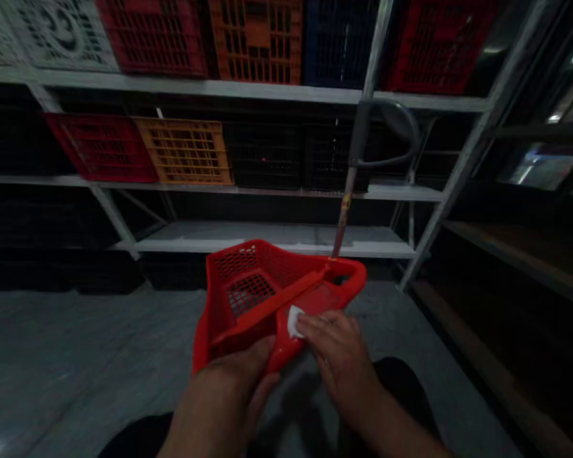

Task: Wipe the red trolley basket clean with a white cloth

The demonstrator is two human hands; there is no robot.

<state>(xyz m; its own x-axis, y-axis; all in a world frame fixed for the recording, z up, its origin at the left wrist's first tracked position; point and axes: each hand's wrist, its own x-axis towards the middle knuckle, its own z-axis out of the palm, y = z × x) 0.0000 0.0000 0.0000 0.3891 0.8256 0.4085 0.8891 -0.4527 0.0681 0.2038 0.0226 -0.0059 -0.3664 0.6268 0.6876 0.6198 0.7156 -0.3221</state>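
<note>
Grey metal shelving [267,235] stretches across the space in front of me, taller than I can see, above a dull grey floor [100,343]. Plastic crates [186,151] in red, orange, yellow, white and dark colours line its upper levels. Nearer, above the floor and between my hands, is the red basket [232,251], tilted, with mesh walls and a solid panel at its right end; I can't tell what, if anything, bears its weight from below. From that end rises a pole [344,213] topped by a dark loop handle [413,137], and a red bar [279,299] lies slantwise over the basket. My left hand [224,381] has its grip closed on the near rim, thumb uppermost, steadying it. My right hand [339,343] pinches a small white cloth [293,321] against the panel, fingertips pressing it flat. I'd judge the step in hand to be wiping that panel, only partly covered by the cloth. To my mind, the next move calls for even pressure along it, with the left grip kept firm so the basket doesn't twist.
</note>
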